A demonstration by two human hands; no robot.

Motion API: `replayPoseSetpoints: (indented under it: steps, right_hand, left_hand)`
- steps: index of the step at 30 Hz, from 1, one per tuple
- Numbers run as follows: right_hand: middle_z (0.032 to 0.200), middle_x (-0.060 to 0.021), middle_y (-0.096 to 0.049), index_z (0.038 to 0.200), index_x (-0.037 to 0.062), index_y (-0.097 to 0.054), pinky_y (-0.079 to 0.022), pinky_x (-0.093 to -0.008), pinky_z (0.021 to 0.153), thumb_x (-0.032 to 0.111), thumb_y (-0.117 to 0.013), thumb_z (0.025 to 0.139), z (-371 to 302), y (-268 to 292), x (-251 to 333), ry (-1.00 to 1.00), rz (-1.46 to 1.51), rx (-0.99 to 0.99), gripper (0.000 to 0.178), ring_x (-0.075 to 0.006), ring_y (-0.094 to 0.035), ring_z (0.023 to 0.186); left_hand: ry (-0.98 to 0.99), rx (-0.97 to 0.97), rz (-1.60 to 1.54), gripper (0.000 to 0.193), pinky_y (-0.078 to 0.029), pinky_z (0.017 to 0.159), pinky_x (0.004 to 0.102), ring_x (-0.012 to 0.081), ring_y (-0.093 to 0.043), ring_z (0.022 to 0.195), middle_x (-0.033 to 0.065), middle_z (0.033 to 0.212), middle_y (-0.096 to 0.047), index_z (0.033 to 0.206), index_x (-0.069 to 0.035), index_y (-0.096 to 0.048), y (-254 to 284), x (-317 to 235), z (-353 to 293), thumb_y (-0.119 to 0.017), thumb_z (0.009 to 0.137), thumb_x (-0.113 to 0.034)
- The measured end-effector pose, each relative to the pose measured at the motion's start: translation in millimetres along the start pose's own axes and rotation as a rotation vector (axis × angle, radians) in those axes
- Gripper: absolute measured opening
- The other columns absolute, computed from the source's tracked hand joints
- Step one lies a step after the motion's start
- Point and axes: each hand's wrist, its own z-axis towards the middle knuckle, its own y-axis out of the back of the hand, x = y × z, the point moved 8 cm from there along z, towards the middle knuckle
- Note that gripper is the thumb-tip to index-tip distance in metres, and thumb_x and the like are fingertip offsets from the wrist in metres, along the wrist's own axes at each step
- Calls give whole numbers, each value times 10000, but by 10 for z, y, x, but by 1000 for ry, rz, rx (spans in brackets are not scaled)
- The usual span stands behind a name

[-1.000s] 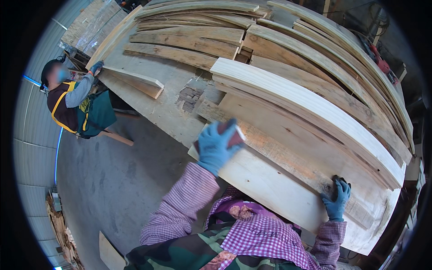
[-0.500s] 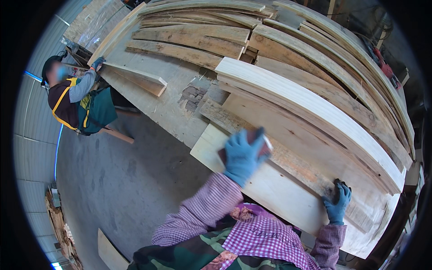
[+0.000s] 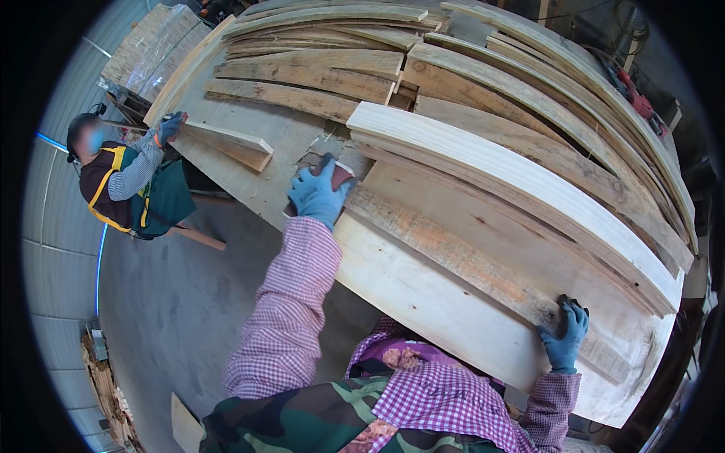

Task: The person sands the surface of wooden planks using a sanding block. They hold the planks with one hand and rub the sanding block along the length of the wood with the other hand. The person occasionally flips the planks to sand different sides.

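Observation:
In a blue glove with dark fingertips, my left hand (image 3: pixel 317 198) is closed around a reddish-brown sanding block (image 3: pixel 342 176). It is at the far left end of a narrow, rough-faced plank (image 3: pixel 453 257). My right hand (image 3: pixel 565 340), gloved the same way, grips the near right end of that plank, with its fingers at the far side and its thumb at the near side. Under the plank lies a wide pale board (image 3: pixel 423 291) along the table's near edge. The underside of the sanding block is hidden by my left hand.
Beyond the plank, a stack of curved boards (image 3: pixel 521 192) has a pale top piece. More rough boards (image 3: pixel 317 72) cover the far side of the table. A co-worker (image 3: pixel 124 174) at the left holds a board (image 3: pixel 226 140). A red power tool (image 3: pixel 636 94) lies at far right.
My left hand has slid the sanding block leftward and away from me along the plank, and my arm has stretched out. My right hand stays at the plank's end.

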Motion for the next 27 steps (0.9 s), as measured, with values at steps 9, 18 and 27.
replayPoseSetpoints:
  steps: [9, 18, 27]
  right_hand:
    - [1268, -121, -569, 1285, 90, -573, -263, -527, 1166, 305, -862, 641, -27, 13, -45, 26, 5, 12, 738, -362, -456, 1269]
    - [1269, -123, -565, 1266, 80, -579, -276, -529, 1159, 311, -852, 650, 16, 49, 52, 23, 13, 2, 713, -361, -465, 1256]
    - [1267, -128, -564, 1256, 79, -580, -278, -527, 1160, 291, -881, 614, -26, 13, -34, -35, 24, -8, 740, -367, -460, 1264]
  left_hand:
    - [-658, -2, -397, 769, -364, 961, 551, 378, -468, 1133, 173, 1255, -456, 1414, -314, -508, 212, -1681, -1762, -756, 736, -578]
    - [-138, -70, -181, 716, -422, 910, 512, 405, -507, 1086, 222, 1239, -491, 1398, -342, -513, -141, 81, 108, -739, 766, -592]
    - [-589, -111, -305, 740, -399, 924, 534, 413, -468, 1124, 216, 1249, -481, 1398, -275, -549, 184, -1268, -1602, -748, 752, -578]
